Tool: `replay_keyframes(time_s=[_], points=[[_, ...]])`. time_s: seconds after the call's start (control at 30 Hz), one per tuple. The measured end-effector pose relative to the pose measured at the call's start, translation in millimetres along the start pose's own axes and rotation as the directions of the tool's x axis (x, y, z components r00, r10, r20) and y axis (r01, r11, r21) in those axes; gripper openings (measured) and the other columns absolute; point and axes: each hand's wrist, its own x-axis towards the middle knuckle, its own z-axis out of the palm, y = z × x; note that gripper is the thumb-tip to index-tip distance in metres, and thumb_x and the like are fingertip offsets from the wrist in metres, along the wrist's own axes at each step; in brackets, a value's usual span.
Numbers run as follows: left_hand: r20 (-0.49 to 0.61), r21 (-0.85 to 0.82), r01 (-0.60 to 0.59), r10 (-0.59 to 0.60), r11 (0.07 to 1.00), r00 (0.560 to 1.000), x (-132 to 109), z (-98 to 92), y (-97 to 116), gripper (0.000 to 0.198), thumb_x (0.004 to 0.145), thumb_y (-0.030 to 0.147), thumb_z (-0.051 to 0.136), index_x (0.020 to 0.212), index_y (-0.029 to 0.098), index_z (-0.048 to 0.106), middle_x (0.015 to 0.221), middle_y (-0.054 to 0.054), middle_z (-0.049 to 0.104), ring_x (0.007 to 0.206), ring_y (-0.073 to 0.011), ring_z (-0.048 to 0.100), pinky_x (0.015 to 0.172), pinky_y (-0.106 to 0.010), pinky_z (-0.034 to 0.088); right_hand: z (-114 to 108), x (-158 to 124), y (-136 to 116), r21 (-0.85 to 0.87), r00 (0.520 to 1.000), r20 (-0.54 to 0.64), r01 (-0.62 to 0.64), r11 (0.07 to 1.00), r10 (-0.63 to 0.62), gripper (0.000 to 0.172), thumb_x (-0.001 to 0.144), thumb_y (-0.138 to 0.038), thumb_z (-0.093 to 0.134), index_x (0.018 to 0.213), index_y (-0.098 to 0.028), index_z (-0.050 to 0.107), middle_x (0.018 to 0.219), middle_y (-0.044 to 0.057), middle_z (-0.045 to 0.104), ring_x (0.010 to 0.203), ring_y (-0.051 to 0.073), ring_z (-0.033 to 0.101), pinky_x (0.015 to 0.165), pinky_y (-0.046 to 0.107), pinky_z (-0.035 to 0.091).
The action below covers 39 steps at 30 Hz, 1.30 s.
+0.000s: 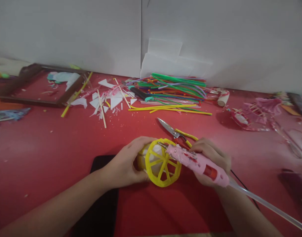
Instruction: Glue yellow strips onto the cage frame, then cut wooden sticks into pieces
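A yellow spoked wheel faces me, joined to or resting against a rounded yellow-and-white body behind it. My left hand is closed around that body from the left, its fingertips partly hidden. In my right hand is a pink hot glue gun, with a clear glue stick trailing out of its back. The gun's metal nozzle points left and meets the upper rim of the wheel, or hovers just over it. Scissors with red and yellow handles lie just beyond, partly covered by my right hand.
Colourful pipe cleaners are heaped against the wall beside white foam scraps and thin sticks. A dark frame lies at left, a pink model at right. Under my left forearm is a black flat object. A cord runs below my right hand.
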Motion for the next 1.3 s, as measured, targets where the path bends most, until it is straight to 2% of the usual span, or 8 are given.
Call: replay_keyframes(time_s=[0.43,0.8,1.3], points=[[-0.024,-0.019,-0.025,0.025,0.999,0.999,1.5,0.3,1.7,0.062,0.074,0.031,0.075,0.127,0.024,0.043,0.126,-0.009,0.057,0.111,-0.0232,0.060,0.098,-0.038,0.049,-1.0,0.1,1.7,0.016,1.000,-0.011,-0.011,1.000,0.011,0.010,0.072,-0.016,0.054,0.082,-0.020,0.055,0.068,0.003,0.056,0.060,0.015,0.052,0.052,0.029,0.043],[-0.082,0.051,-0.048,0.052,0.998,0.995,-1.7,1.0,-1.4,0.064,0.073,0.030,0.075,0.128,0.025,0.041,0.124,-0.007,0.057,0.108,-0.0215,0.060,0.094,-0.033,0.050,-4.1,0.7,2.0,0.004,1.000,-0.007,-0.019,1.000,0.019,0.009,0.073,-0.017,0.054,0.082,-0.020,0.054,0.069,0.003,0.056,0.060,0.015,0.052,0.052,0.030,0.044],[-0.101,0.024,-0.008,0.011,1.000,0.995,-2.4,1.6,-4.6,0.067,0.071,0.032,0.078,0.127,0.026,0.042,0.124,-0.007,0.057,0.107,-0.0218,0.060,0.093,-0.032,0.051,-5.4,0.1,3.3,-0.049,1.000,-0.015,-0.026,0.998,0.025,0.012,0.070,-0.014,0.055,0.081,-0.020,0.053,0.070,0.003,0.056,0.061,0.015,0.054,0.052,0.029,0.044]])
